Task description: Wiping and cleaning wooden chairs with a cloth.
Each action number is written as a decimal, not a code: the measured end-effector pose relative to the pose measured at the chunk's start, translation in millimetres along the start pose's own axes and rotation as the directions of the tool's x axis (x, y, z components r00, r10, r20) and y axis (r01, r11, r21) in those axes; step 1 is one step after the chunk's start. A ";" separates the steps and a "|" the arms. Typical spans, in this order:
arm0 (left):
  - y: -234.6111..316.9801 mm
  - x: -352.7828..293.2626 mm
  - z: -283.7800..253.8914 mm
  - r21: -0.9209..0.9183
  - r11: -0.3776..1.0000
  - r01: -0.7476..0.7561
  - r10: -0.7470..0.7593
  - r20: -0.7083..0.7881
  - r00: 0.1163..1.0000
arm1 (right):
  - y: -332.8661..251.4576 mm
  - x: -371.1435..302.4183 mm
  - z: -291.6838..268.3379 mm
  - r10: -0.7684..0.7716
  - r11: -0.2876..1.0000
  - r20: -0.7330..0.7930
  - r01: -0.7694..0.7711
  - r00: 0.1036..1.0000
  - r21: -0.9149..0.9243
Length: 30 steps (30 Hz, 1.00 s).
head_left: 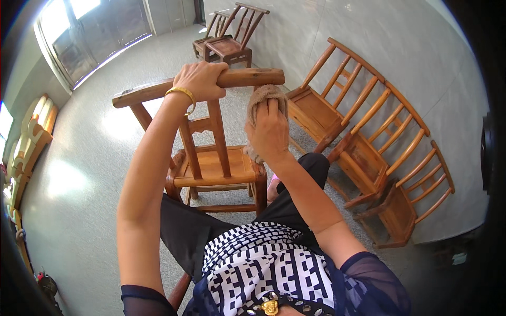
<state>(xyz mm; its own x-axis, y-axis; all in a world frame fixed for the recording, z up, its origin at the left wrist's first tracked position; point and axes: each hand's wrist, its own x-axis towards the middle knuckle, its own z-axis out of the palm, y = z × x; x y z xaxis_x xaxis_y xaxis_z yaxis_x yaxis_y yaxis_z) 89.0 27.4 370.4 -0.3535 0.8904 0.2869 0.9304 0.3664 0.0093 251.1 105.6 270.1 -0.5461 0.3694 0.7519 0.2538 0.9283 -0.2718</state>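
A wooden chair [217, 164] stands before me, its backrest nearest to me and its seat beyond the slats. My left hand [199, 81] is wrapped over the thick top rail [247, 77] of the backrest, a gold bangle on that wrist. In my right hand [269, 131] is a brown cloth [268, 95], bunched up and pressed against the right end of the backrest, just under the rail. Part of the cloth hangs below the fingers. The backrest's right post is mostly hidden behind this hand and the cloth.
Several similar wooden chairs [363, 158] line the grey wall [385, 42] on the right. Two more chairs [229, 45] stand at the back. A metal door [100, 34] is at the far left, and wooden furniture [32, 142] runs along the left side.
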 end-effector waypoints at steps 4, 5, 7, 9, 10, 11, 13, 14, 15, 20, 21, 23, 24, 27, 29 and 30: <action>-1.7 0.5 -0.4 0.027 1.000 0.001 0.000 -0.016 1.000 | 7.4 4.3 -6.9 -0.002 0.994 0.050 -0.003 0.999 0.107; -1.7 -0.8 -0.2 0.015 1.000 0.001 -0.001 -0.027 1.000 | 9.1 7.1 -10.8 -0.105 0.976 0.074 0.089 0.992 0.197; -0.5 -1.7 0.1 0.020 1.000 -0.010 0.010 -0.020 1.000 | 6.9 11.1 -17.3 -0.207 0.942 0.088 0.174 0.974 0.287; -2.6 -0.1 -2.5 0.034 0.999 -0.022 0.023 -0.016 1.000 | -2.7 16.6 -20.0 -0.134 0.905 0.050 0.102 0.990 0.413; -4.9 1.3 -1.1 -0.001 0.999 -0.034 0.034 -0.016 0.999 | -1.9 20.1 -21.3 -0.133 0.904 0.045 0.103 0.990 0.414; -6.4 1.9 -0.6 -0.036 0.998 -0.047 0.046 -0.016 0.999 | -0.1 24.3 -21.6 -0.138 0.895 0.101 0.080 0.985 0.438; -10.2 3.1 0.5 -0.079 0.996 -0.039 0.040 0.005 0.999 | 5.8 29.8 -21.4 -0.141 0.886 0.153 0.056 0.978 0.461; -8.6 2.7 -0.3 -0.129 0.991 -0.028 0.032 0.028 0.999 | 11.8 29.6 -20.4 -0.139 0.855 0.184 0.024 0.973 0.518; -7.5 2.2 -1.0 -0.129 0.991 -0.029 0.034 0.030 0.999 | 18.2 28.0 -19.8 -0.139 0.820 0.216 -0.010 0.967 0.572; -0.1 -2.1 -6.1 -0.092 0.996 -0.008 0.012 0.051 0.999 | 55.3 7.7 -22.3 0.165 0.377 0.483 -0.508 0.860 0.775; -0.2 -2.5 -4.4 -0.099 0.995 -0.001 0.007 0.053 0.999 | 62.1 1.5 -23.3 0.224 0.061 0.586 -0.612 0.778 0.789; -1.9 -0.9 -1.0 -0.080 0.997 0.007 -0.004 0.034 0.999 | 86.5 -13.2 -11.7 0.276 0.037 0.635 -0.668 0.722 0.744; -3.6 -1.7 -1.7 -0.083 0.996 0.021 -0.017 0.051 0.999 | 91.0 -15.9 -9.5 0.326 0.009 0.671 -0.711 0.666 0.703; -5.2 -4.4 3.9 -0.018 1.000 -0.003 0.004 0.046 0.999 | 89.8 -34.9 -15.4 0.333 0.255 0.527 -0.613 0.782 0.748; -5.6 3.1 4.9 -0.002 0.999 -0.032 0.032 0.003 0.999 | 95.1 -24.3 -14.5 0.290 0.304 0.498 -0.572 0.817 0.762; -7.6 2.3 6.1 0.014 1.000 -0.017 0.017 -0.005 1.000 | 94.8 -17.8 -11.8 0.234 0.343 0.465 -0.520 0.854 0.782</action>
<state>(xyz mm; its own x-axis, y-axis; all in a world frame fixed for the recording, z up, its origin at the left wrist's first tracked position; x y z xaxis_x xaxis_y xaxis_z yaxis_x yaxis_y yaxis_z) 80.5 28.3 365.2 -0.3373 0.8949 0.2921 0.9348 0.3552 -0.0086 294.4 186.5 238.1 -0.7784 0.5520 0.2990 -0.2533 0.1597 -0.9541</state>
